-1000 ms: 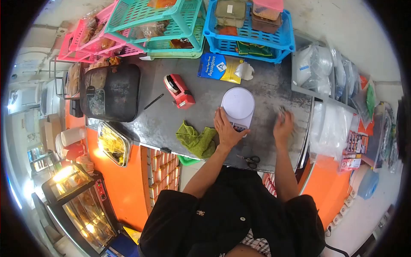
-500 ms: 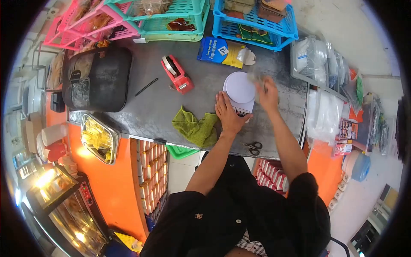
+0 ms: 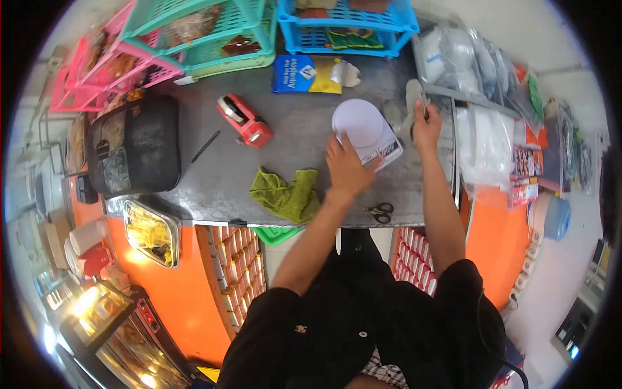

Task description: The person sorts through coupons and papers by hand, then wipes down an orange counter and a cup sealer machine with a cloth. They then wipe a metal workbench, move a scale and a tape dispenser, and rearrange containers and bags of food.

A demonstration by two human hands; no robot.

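Note:
A white kitchen scale [image 3: 358, 124] with a round plate lies tilted on the dark table. My left hand [image 3: 350, 167] rests at its lower left edge, fingers apart, fingertips touching the plate's rim. To the right of the scale, my right hand [image 3: 427, 129] is closed on something thin that I cannot make out. A pale, blurred, elongated shape [image 3: 414, 94] shows beside its fingertips. A green cloth [image 3: 286, 194] lies crumpled left of my left forearm, and black scissors [image 3: 380, 212] lie below the scale.
A red tape dispenser [image 3: 246, 122], a black pen [image 3: 205, 147] and a blue-yellow Aquaglove box [image 3: 304, 74] are on the table. Behind stand blue [image 3: 350, 31] and green [image 3: 188, 61] baskets. A black bag [image 3: 135, 146] is left; plastic bags [image 3: 484, 149] hang right.
The scale has turned, its button panel now facing lower right. My right hand has moved away from the scale to the right. The whole view has shifted slightly.

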